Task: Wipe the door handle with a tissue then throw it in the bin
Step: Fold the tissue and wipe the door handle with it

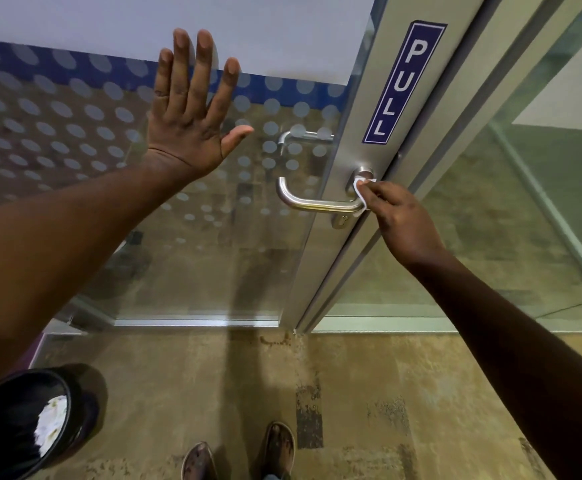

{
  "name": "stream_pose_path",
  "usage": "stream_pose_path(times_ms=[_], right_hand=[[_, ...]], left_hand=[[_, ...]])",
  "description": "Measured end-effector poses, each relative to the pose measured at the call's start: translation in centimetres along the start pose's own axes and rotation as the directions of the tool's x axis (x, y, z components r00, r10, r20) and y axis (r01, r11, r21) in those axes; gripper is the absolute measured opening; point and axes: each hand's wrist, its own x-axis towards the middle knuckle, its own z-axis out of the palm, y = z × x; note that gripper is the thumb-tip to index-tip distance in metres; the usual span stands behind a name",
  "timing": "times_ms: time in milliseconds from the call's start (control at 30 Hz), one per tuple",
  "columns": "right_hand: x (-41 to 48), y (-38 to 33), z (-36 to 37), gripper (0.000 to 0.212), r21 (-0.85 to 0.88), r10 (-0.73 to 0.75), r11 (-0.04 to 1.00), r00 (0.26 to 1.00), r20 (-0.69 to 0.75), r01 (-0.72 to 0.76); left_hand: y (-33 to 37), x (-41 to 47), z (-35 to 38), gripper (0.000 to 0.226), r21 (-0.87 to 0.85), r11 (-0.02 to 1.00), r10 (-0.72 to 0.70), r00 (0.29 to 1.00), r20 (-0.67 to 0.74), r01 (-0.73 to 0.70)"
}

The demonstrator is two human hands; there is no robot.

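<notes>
A brushed steel lever door handle (312,201) juts from the aluminium frame of a glass door. My right hand (402,225) pinches a small white tissue (361,192) and presses it against the handle's right end, by the round base. My left hand (192,109) lies flat on the glass pane to the left of the handle, fingers spread, holding nothing. A black bin (23,424) stands on the floor at the lower left, with white paper inside.
A blue PULL sign (403,81) is stuck on the door frame above the handle. The glass (57,133) carries a frosted dot pattern. My two feet (241,455) in sandals stand on mottled carpet before the door. A fixed glass panel (507,220) is to the right.
</notes>
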Motion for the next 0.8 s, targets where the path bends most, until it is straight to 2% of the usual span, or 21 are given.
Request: stream_pose_path(times_ms=[100,167,233,433,533,667,800], right_hand=[[0.1,-0.4,0.2,0.034,0.057,0.044,0.997,0.999,0.012,-0.045],[0.1,-1.1,0.3,0.033,0.226,0.147,0.962,0.988,0.048,-0.154],[0.2,-1.7,0.2,0.033,0.342,0.234,0.912,0.972,0.02,-0.227],[-0.4,-4.2,-0.5,0.03,0.468,0.425,0.806,0.905,-0.035,-0.361],[-0.4,-5.5,-1.1,0.026,0.541,0.438,0.768,0.897,-0.053,-0.343],[-0.6,-6.6,-1.7,0.032,0.496,0.347,0.832,0.931,-0.113,-0.25],[-0.6,-5.4,-2.5,0.034,0.481,0.376,0.83,0.92,-0.111,-0.281]], left_hand=[[-0.2,-0.4,0.0,0.08,0.002,1.0,-0.006,1.0,0.014,0.005],[-0.3,-0.6,-0.2,0.08,-0.002,1.0,-0.01,1.0,0.014,0.01],[-0.2,-0.6,-0.3,0.079,-0.021,1.0,-0.023,1.0,0.014,0.023],[0.1,-0.4,-0.8,0.077,-0.061,0.997,-0.036,0.999,0.038,0.038],[-0.3,-0.6,-0.9,0.077,-0.052,0.998,-0.029,0.999,0.032,0.03],[-0.6,-1.0,-0.8,0.078,-0.048,0.999,-0.021,0.999,0.041,0.023],[-0.1,-0.7,-0.8,0.077,-0.067,0.997,-0.023,0.999,0.039,0.026]])
